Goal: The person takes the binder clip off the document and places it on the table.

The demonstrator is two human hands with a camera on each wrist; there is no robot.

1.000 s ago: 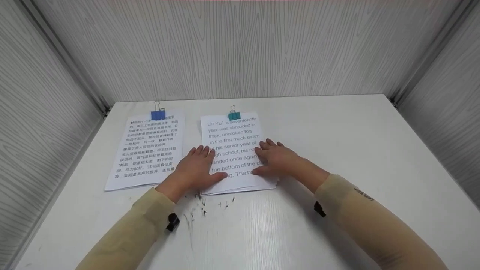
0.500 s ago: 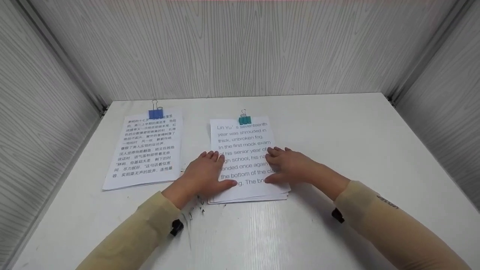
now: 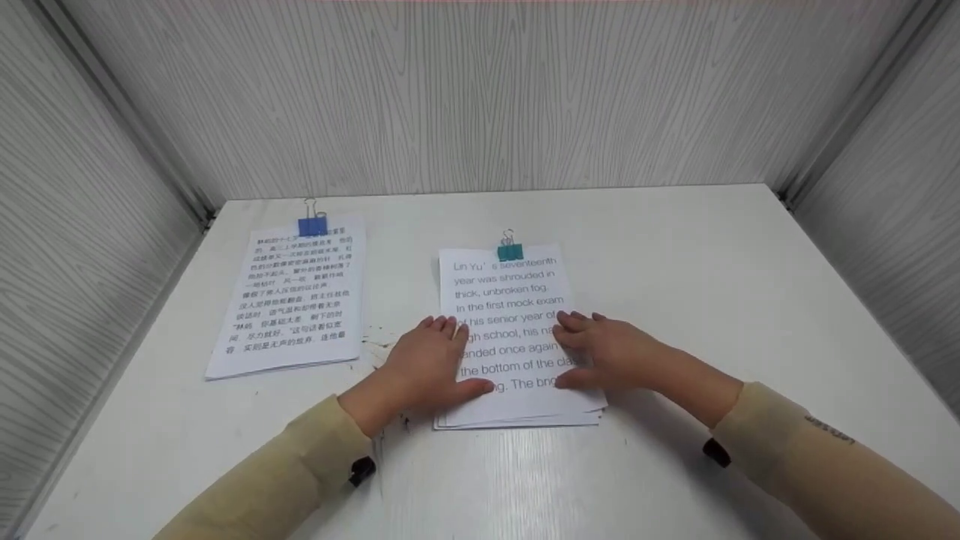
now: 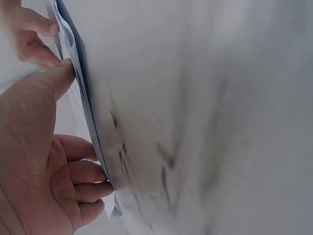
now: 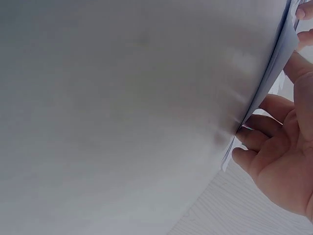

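Note:
A stack of printed paper with English text lies in the middle of the table, a teal binder clip on its top edge. My left hand holds its left side and my right hand its right side. Both thumbs rest on the top sheet. In the left wrist view, the left hand has its bent fingertips against the stack's edge. The right hand in the right wrist view touches the opposite edge likewise. Lower sheets stick out slightly at the near edge.
Another paper stack with Chinese text and a blue binder clip lies to the left. Dark marks spot the white table near the left hand. Grey wood-grain walls stand at the back and both sides.
Both hands have slid the English-text stack toward the person and to the right, its clip moving along. The Chinese-text stack has stayed about where it was.

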